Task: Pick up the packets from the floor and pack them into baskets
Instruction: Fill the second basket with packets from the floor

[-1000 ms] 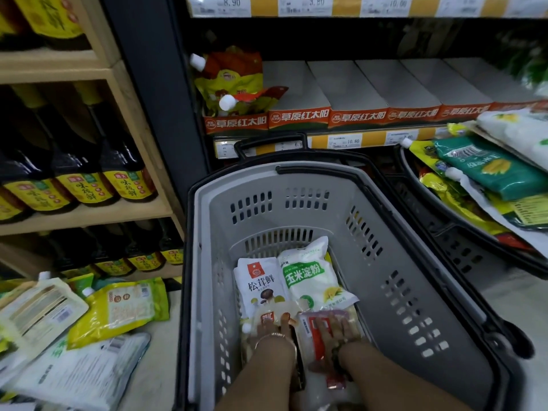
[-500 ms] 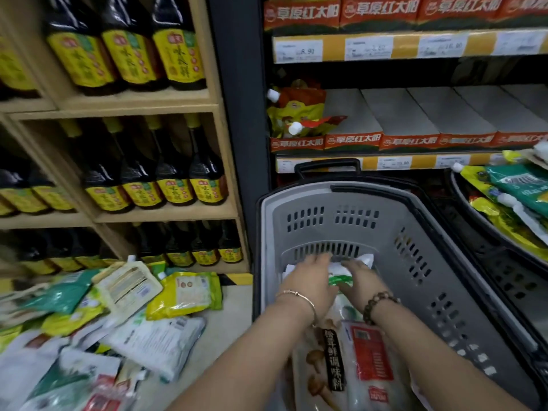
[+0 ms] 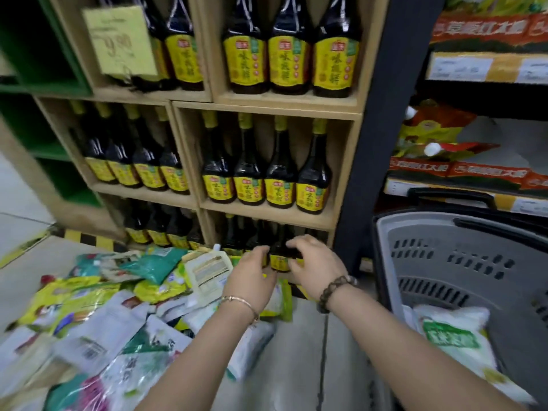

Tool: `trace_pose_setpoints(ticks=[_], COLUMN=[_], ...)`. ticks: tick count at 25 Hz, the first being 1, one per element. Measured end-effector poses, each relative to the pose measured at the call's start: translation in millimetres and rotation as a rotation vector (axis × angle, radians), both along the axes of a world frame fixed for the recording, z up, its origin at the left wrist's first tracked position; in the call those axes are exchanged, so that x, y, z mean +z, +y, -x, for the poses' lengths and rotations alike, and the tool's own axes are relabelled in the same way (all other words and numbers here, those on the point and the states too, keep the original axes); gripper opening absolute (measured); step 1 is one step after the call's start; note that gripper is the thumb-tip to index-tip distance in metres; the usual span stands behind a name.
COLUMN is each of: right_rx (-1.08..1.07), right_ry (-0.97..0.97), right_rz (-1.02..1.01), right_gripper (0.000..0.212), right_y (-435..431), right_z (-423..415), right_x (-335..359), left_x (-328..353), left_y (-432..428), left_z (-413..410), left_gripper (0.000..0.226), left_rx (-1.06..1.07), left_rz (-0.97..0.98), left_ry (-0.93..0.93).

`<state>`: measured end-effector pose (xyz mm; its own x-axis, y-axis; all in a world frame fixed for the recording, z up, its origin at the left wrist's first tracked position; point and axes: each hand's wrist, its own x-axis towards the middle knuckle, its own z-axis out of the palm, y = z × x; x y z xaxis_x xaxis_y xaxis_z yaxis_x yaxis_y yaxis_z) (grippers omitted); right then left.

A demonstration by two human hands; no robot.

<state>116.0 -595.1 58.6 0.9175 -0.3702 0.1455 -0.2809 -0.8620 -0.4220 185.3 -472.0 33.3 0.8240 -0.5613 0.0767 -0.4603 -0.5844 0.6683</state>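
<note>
Both hands are stretched forward above the floor, empty and with the fingers loosely spread. The left hand (image 3: 252,272) wears a thin bangle and hangs over the right edge of the pile of packets (image 3: 103,315). It is near a yellow-green packet (image 3: 278,301) that lies on the floor just under it, but I cannot tell if it touches it. The right hand (image 3: 315,262) wears a dark bead bracelet and is just beside the left one, a little farther, in front of the lowest row of bottles.

The packets cover the floor (image 3: 299,351) on the left and near side: white, green and yellow bags that lie one over another, and one pale pouch with a spout (image 3: 209,269) rests on top at the far end of the pile.

On the right stands a grey basket (image 3: 439,262) with a black handle. Inside it a white packet with a green label (image 3: 450,342) lies against the near wall.

Behind the hands a wooden shelf (image 3: 267,216) holds rows of dark bottles (image 3: 264,173) with yellow labels. The picture is blurred, so the small print cannot be read.
</note>
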Motion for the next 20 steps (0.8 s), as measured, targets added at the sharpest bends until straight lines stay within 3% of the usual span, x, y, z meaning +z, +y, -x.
trace_pose_setpoints(ticks=[3, 7, 14, 17, 20], right_rx=[-0.001, -0.014, -0.02, -0.105, -0.239], right_ry=[0.111, 0.304, 0.58, 0.569, 0.411], right_rz=[0.02, 0.024, 0.003, -0.117, -0.358], right_gripper=[0.036, 0.036, 0.041, 0.045, 0.056], right_y=[16.9, 27.6, 46.8, 39.9, 42.4], right_z=[-42.1, -89.7, -132.7, -165.5, -200.4], right_x=[-34.2, -91.4, -190.1, -224.9, -250.6], left_x=[-44.0, -104.6, -175.8, -197.6, -205.3], left_y=[31.4, 54.0, 54.6, 51.3, 55.9], left_z=[-32.9, -69.9, -120.3, -145.0, -169.9], left_gripper=[0.048, 0.048, 0.046, 0.042, 0.04], left_rx=[0.121, 0.185, 0.306, 0.375, 0.388], left_rz=[-0.019, -0.081, 0.025, 0.067, 0.075], left_ry=[0.151, 0.209, 0.383, 0.423, 0.369])
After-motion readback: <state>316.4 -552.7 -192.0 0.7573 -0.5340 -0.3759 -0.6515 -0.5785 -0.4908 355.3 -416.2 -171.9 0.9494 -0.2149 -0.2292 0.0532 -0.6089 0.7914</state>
